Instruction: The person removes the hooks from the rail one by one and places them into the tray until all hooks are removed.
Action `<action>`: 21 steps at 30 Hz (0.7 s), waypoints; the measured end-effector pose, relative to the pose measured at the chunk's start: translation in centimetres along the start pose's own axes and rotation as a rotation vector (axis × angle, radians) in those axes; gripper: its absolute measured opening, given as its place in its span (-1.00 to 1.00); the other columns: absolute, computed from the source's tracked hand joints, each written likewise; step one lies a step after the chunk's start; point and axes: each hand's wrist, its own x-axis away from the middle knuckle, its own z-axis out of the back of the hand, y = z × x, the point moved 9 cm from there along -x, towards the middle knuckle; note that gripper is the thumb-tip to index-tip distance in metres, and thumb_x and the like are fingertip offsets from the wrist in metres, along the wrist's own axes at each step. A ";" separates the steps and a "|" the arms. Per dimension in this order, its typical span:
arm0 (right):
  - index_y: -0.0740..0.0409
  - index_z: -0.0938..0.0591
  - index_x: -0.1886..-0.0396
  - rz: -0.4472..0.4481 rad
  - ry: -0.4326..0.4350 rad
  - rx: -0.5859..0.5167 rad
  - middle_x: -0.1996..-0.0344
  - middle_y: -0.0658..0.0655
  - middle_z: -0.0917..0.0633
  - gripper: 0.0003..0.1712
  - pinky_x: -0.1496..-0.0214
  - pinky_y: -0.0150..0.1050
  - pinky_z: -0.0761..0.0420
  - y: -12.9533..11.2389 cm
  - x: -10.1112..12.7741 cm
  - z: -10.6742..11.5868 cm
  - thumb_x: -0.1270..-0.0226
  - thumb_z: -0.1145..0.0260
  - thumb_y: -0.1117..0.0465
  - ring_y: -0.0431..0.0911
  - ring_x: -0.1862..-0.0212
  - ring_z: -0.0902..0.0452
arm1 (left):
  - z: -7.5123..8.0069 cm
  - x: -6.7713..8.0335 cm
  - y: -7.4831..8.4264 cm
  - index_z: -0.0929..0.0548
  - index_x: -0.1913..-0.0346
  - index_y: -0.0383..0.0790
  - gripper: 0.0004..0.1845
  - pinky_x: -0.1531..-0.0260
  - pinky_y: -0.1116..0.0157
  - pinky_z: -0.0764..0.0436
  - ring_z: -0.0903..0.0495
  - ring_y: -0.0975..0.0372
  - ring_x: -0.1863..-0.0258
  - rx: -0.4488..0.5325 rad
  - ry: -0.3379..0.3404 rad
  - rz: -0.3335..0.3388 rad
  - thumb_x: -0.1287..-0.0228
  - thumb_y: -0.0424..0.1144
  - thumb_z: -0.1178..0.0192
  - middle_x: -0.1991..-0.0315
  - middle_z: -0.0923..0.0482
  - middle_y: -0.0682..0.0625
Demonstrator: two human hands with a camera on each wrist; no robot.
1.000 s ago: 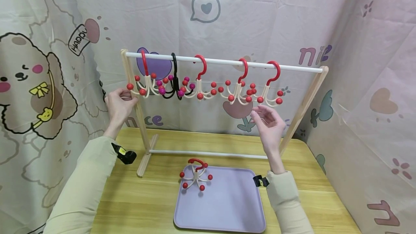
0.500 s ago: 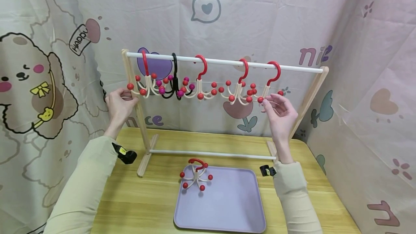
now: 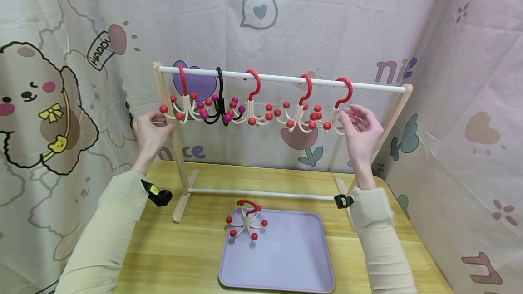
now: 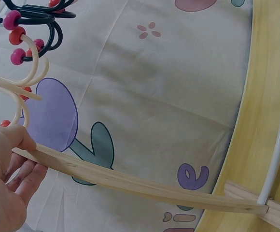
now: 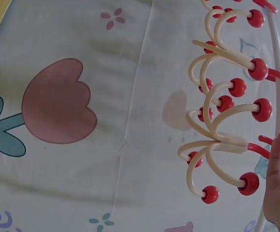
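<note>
Pinching a wooden post (image 3: pixel 176 144) is the left hand (image 3: pixel 151 131); the right hand (image 3: pixel 362 133) hovers, relaxed, beside a hanger (image 5: pixel 231 144).

We have open room for a hand to pass between the row of hangers (image 3: pixel 250 107) and the lower white bar (image 3: pixel 261 193), though the left post (image 3: pixel 176 145) and right post (image 3: pixel 393 115) bound that gap at its sides. On the upper rail (image 3: pixel 282 78), a bare stretch lies right of the last hook (image 3: pixel 350 90), with the right hand (image 3: pixel 363 131) below it; over the tray (image 3: pixel 290 255), we find only the far-left corner blocked, by a red hanger (image 3: pixel 247 222).
</note>
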 end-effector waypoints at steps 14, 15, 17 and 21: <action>0.32 -0.66 -0.10 -0.058 -0.035 0.072 0.32 -0.17 -0.68 -0.59 0.30 -0.53 -0.65 0.5 -2.3 -0.8 -0.29 -0.40 0.26 -0.33 0.44 -0.67 | 0.0 0.0 0.2 -0.70 -0.01 -0.38 -0.67 -0.46 0.07 -0.12 -0.60 -0.06 -0.03 0.002 0.001 -0.003 -0.19 -0.31 -0.22 0.02 -0.71 -0.37; 0.31 -0.66 -0.10 -0.062 -0.038 0.081 0.33 -0.18 -0.68 -0.59 0.31 -0.54 -0.65 0.6 -2.5 -0.8 -0.29 -0.40 0.26 -0.34 0.44 -0.67 | 0.0 0.0 0.1 -0.70 -0.01 -0.38 -0.67 -0.46 0.07 -0.12 -0.61 -0.07 -0.03 0.001 0.001 -0.002 -0.19 -0.31 -0.22 0.02 -0.71 -0.37; 0.29 -0.66 -0.11 -0.074 -0.040 0.099 0.33 -0.17 -0.67 -0.59 0.31 -0.54 -0.64 0.9 -2.7 -0.8 -0.29 -0.41 0.24 -0.32 0.43 -0.67 | 0.0 0.0 0.2 -0.70 0.00 -0.38 -0.67 -0.46 0.07 -0.12 -0.62 -0.04 -0.02 0.002 0.001 -0.003 -0.19 -0.32 -0.22 0.02 -0.71 -0.38; 0.23 -0.67 -0.11 -0.102 -0.043 0.140 0.32 -0.16 -0.66 -0.58 0.30 -0.55 -0.64 1.2 -2.9 -0.8 -0.29 -0.41 0.19 -0.27 0.41 -0.69 | 0.1 0.0 0.2 -0.70 0.02 -0.38 -0.68 -0.44 0.07 -0.20 -0.59 0.46 0.32 0.004 0.005 -0.009 -0.18 -0.33 -0.23 0.04 -0.72 -0.38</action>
